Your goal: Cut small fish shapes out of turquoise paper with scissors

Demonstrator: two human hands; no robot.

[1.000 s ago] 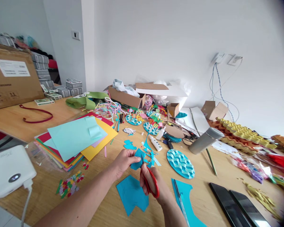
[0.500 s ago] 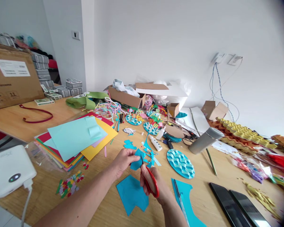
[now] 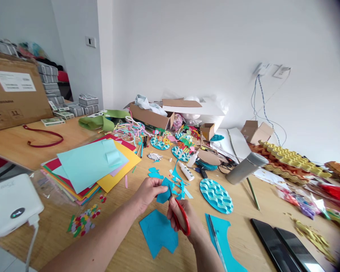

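Observation:
Between the thumb and fingers of my left hand (image 3: pixel 147 192) is a small piece of blue paper (image 3: pixel 163 194), held up over the table. My right hand (image 3: pixel 188 219) grips a pair of red-handled scissors (image 3: pixel 184 223), whose blades meet the right edge of that piece. On the table just below lies a larger blue sheet (image 3: pixel 158 232) with a notch in its lower edge. Blue paper scraps (image 3: pixel 181 189) are scattered behind my hands. To the right, a pen (image 3: pixel 214 232) rests on another blue cut-out sheet (image 3: pixel 226 249).
Left of my arms are a stack of coloured paper (image 3: pixel 82 166), small paper bits (image 3: pixel 83 223) and a white power bank (image 3: pixel 14 204). A wavy blue oval (image 3: pixel 216 195), glue bottle (image 3: pixel 187 172), grey tumbler (image 3: pixel 246 168) and two phones (image 3: pixel 274 245) sit to the right.
Hardly anything differs. My right hand and the scissors have shifted very slightly, while my left hand keeps the blue paper in nearly the same place.

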